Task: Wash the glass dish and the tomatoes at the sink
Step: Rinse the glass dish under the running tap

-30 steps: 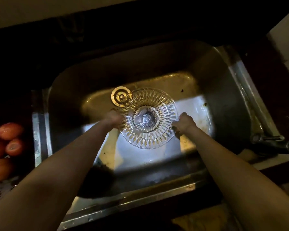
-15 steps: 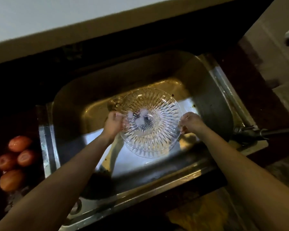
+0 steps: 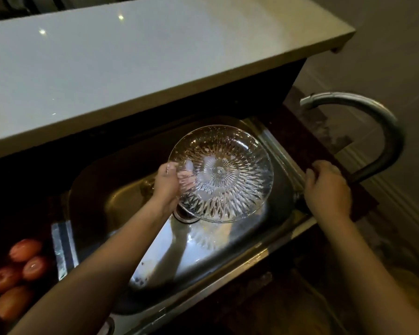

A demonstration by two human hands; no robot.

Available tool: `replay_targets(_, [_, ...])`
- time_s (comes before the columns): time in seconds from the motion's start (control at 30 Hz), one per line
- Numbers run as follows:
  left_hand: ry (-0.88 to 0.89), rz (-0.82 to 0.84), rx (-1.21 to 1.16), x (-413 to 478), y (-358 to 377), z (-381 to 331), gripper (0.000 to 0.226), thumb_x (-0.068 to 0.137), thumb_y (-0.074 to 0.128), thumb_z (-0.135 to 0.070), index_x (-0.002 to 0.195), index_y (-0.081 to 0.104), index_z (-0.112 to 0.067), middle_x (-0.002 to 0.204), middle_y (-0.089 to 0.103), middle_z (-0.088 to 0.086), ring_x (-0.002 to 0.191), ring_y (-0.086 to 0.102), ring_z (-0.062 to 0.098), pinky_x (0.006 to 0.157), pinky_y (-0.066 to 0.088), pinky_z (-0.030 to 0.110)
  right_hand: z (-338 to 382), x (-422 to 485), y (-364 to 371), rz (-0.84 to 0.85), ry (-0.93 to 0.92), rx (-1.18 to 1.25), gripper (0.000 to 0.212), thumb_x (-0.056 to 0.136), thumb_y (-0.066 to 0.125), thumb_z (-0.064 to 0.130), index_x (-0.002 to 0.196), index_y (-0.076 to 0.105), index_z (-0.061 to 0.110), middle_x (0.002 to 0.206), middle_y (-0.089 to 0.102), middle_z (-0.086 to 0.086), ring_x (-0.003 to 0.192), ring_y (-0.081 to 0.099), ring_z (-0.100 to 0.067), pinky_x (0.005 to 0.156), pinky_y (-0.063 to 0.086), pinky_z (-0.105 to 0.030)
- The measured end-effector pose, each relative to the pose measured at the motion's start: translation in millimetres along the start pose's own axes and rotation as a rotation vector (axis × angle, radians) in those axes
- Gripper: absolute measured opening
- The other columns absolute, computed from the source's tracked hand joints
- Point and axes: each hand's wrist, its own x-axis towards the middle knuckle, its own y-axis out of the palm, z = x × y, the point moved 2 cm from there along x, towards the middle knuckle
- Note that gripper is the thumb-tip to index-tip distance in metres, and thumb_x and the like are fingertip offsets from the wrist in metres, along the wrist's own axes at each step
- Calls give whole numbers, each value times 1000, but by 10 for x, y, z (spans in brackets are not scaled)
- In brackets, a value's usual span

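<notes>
A round cut-glass dish (image 3: 224, 175) with a starburst pattern is held tilted above the steel sink (image 3: 230, 240). My left hand (image 3: 167, 187) grips its left rim. My right hand (image 3: 327, 189) is off the dish, curled at the sink's right edge by the base of the curved metal tap (image 3: 377, 131); what it grips is hidden under the fingers. Several red tomatoes (image 3: 17, 274) lie on the dark counter left of the sink.
A pale counter shelf (image 3: 131, 56) overhangs the back of the sink. The drain (image 3: 184, 215) shows under the dish. The sink's front rim (image 3: 203, 293) runs along the bottom, with dark floor beyond at the right.
My right hand let go of the dish and moved right to the tap's base. The left hand alone lifted the dish up and right. The view swung to show the tap.
</notes>
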Motion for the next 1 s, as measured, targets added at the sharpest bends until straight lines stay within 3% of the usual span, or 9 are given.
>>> replay_targets(0.13, [-29, 9, -34, -98, 176, -61, 21, 101, 29, -22, 108, 46, -12, 98, 59, 16, 70, 61, 22, 48, 55, 26, -91, -77, 198, 157, 60, 32, 30, 99, 36, 20, 113, 52, -1, 107, 61, -23, 94, 59, -38, 76, 47, -42])
replay_targets(0.27, [-19, -20, -21, -158, 297, -140, 20, 102, 27, -22, 101, 46, -16, 115, 59, 24, 91, 63, 33, 69, 57, 43, -188, -99, 382, 181, 47, 139, 27, 96, 39, 9, 108, 58, -6, 105, 62, -28, 99, 58, -42, 84, 45, -43])
replay_targets(0.37, [-5, -29, -7, -173, 338, -174, 19, 102, 27, -22, 103, 45, -15, 118, 57, 27, 89, 62, 33, 85, 53, 52, -232, -102, 441, 114, 69, 226, 26, 97, 38, 9, 110, 56, -3, 97, 66, -27, 92, 64, -41, 81, 52, -45])
replay_targets(0.53, [15, -28, -14, -196, 403, -212, 18, 102, 28, -21, 105, 45, -16, 112, 59, 22, 80, 63, 27, 74, 55, 42, -191, -18, 491, 88, 156, 201, 22, 96, 39, 10, 101, 57, -1, 97, 65, -28, 93, 63, -42, 84, 52, -51])
replay_targets(0.63, [8, -26, -17, -204, 446, -229, 18, 102, 29, -21, 101, 46, -17, 108, 61, 19, 81, 64, 28, 65, 55, 37, -159, 16, 461, 76, 101, 166, 25, 97, 39, 12, 96, 59, -2, 96, 65, -27, 92, 63, -42, 81, 53, -50])
replay_targets(0.73, [9, -17, -37, -224, 503, -254, 18, 102, 28, -20, 97, 45, -19, 92, 64, 13, 61, 66, 23, 59, 51, 32, -164, 68, 471, 113, 60, 110, 27, 97, 39, 11, 97, 59, -6, 96, 65, -27, 91, 63, -41, 79, 53, -47])
replay_targets(0.8, [10, -22, -37, -232, 532, -261, 18, 102, 28, -20, 96, 45, -20, 90, 63, 11, 60, 64, 22, 55, 52, 29, -186, 97, 475, 125, 68, 120, 28, 98, 39, 13, 95, 60, -4, 95, 66, -26, 89, 64, -40, 77, 54, -46])
replay_targets(0.9, [1, -17, -29, -228, 565, -263, 22, 101, 29, -21, 90, 48, -25, 97, 63, 13, 71, 66, 25, 59, 52, 30, -224, 141, 461, 208, 151, 339, 29, 98, 39, 19, 95, 61, 0, 94, 66, -23, 81, 64, -38, 80, 53, -49])
replay_targets(1.0, [20, -17, 1, -217, 599, -284, 20, 101, 30, -19, 94, 48, -22, 94, 64, 13, 70, 66, 23, 52, 52, 27, -214, 155, 408, 281, 250, 566, 43, 101, 29, 31, 105, 56, -2, 87, 63, -18, 58, 60, -28, 74, 53, -48])
